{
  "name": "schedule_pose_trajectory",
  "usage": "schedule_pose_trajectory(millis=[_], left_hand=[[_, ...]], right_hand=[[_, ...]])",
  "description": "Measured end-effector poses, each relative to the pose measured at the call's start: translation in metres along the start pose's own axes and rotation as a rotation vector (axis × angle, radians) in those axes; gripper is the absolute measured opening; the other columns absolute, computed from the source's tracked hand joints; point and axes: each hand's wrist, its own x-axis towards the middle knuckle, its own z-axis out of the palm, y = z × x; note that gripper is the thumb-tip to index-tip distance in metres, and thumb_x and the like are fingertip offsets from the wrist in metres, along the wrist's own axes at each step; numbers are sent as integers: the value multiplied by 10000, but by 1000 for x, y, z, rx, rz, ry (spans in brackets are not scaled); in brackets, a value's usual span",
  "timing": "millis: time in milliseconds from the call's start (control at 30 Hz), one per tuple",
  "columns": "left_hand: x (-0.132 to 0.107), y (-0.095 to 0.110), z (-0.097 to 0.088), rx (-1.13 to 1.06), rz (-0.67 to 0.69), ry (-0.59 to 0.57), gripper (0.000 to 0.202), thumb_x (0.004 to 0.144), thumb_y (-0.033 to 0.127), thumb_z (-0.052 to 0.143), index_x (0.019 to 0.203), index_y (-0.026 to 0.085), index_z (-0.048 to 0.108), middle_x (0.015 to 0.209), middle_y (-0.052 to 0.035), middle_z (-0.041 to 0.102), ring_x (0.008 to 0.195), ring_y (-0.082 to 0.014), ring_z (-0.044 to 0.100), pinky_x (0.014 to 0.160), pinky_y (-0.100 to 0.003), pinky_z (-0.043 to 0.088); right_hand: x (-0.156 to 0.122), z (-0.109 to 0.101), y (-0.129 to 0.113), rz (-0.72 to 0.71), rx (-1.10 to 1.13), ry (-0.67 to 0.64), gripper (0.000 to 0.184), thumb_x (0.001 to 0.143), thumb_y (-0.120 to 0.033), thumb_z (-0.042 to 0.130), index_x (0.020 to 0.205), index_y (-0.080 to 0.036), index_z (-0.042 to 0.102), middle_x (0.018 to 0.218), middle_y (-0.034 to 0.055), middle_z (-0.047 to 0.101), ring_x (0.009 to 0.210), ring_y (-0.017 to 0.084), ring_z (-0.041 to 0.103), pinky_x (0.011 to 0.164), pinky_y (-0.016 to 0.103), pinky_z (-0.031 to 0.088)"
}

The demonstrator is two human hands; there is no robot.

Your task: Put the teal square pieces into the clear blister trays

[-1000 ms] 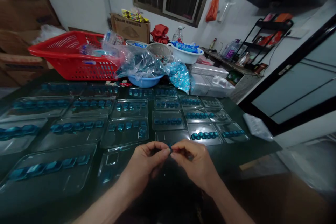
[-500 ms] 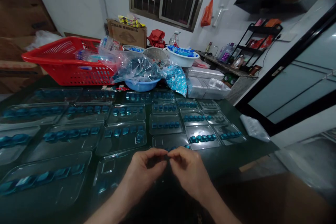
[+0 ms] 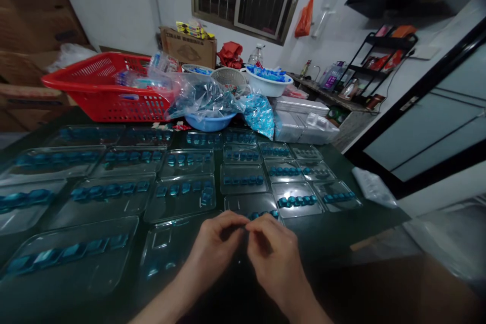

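Observation:
My left hand [image 3: 219, 243] and my right hand [image 3: 274, 248] meet fingertip to fingertip above the near edge of the dark green table [image 3: 322, 235]. Each has thumb and fingers pinched together; whatever lies between them is too small or hidden to make out. Just beyond the fingers is a clear plastic tray [image 3: 243, 203] with a row of blue-green pieces [image 3: 266, 214], partly covered by my hands. To the left of my left wrist, another clear tray [image 3: 161, 235] carries a few pieces, blurred and partly behind my forearm.
Several more clear trays [image 3: 102, 283] with rows of blue-green pieces cover the table. Along the back stand a red plastic basket [image 3: 110, 104], a blue basin [image 3: 210, 122] under clear film, a bag of blue bits [image 3: 260, 114] and stacked clear boxes [image 3: 299, 126]. A clear package [image 3: 374, 187] lies at the right edge.
The view has shifted slightly, so everything sits a little further right. My hands stay together at the fingertips, with the right hand's fingers a bit more curled.

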Motion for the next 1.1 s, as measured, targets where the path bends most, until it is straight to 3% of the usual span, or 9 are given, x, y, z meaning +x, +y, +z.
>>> schedule_pose_trajectory(millis=[67, 133, 233, 400, 633, 733, 833, 933, 1100], left_hand=[[1, -3, 1, -111, -119, 2, 126, 722, 200, 553, 803, 147, 633, 658, -22, 545, 600, -109, 502, 529, -188, 382], [1, -8, 2, -328, -304, -37, 166, 718, 263, 571, 833, 147, 603, 544, 9, 468, 469, -67, 410, 396, -156, 266], [1, -14, 3, -610, -457, -121, 204, 694, 282, 602, 846, 157, 549, 516, 27, 416, 429, -52, 348, 355, -149, 137], [-2, -12, 11, -669, -428, -154, 178, 686, 241, 610, 802, 173, 494, 529, 36, 417, 423, -52, 345, 345, -153, 128], [0, 2, 20, -238, -248, -30, 166, 656, 232, 646, 741, 122, 554, 612, 9, 496, 515, -56, 417, 462, -151, 330], [4, -1, 20, -404, -411, -116, 214, 698, 311, 604, 805, 142, 529, 534, 35, 419, 435, -46, 337, 356, -141, 185], [8, -10, 16, -649, -608, -161, 239, 733, 364, 553, 806, 137, 532, 661, 0, 457, 487, -57, 377, 354, -148, 140], [11, -13, 9, -747, -763, -33, 240, 720, 345, 568, 827, 131, 554, 801, -37, 495, 567, -87, 440, 372, -160, 216], [15, -6, -2, -778, -874, 82, 282, 686, 255, 598, 935, 125, 570, 839, -81, 539, 589, -135, 482, 407, -207, 325]], right_hand=[[-2, -5, -2, -8, 52, 8, 180, 746, -67, 441, 849, -163, 552, 758, 17, 515, 659, 93, 502, 580, 212, 418], [-4, -11, -3, 5, 91, 44, 220, 759, -79, 460, 932, -185, 544, 834, 25, 522, 718, 103, 512, 613, 219, 433], [-7, -17, -3, 50, 109, 44, 258, 762, -102, 493, 984, -222, 544, 933, 30, 517, 766, 111, 517, 636, 221, 448], [-10, -19, 3, 91, 188, -24, 207, 763, -129, 510, 932, -228, 577, 880, 21, 544, 775, 121, 526, 675, 233, 449], [-15, -22, 6, 291, 337, -67, 112, 734, -154, 546, 837, -195, 563, 811, 11, 542, 679, 101, 516, 582, 200, 430], [-13, -35, 14, 344, 328, -43, 108, 728, -189, 556, 835, -189, 567, 788, 9, 543, 631, 91, 508, 528, 186, 415], [1, -67, 46, 392, 117, 110, 203, 722, -283, 564, 890, -170, 574, 779, 27, 564, 589, 100, 508, 485, 196, 407], [28, -113, 102, 420, -157, 314, 323, 732, -370, 528, 937, -124, 568, 758, 52, 587, 581, 121, 521, 492, 220, 411], [80, -164, 196, 481, -366, 342, 283, 743, -356, 535, 811, -85, 579, 675, 40, 589, 590, 118, 539, 567, 244, 428]])
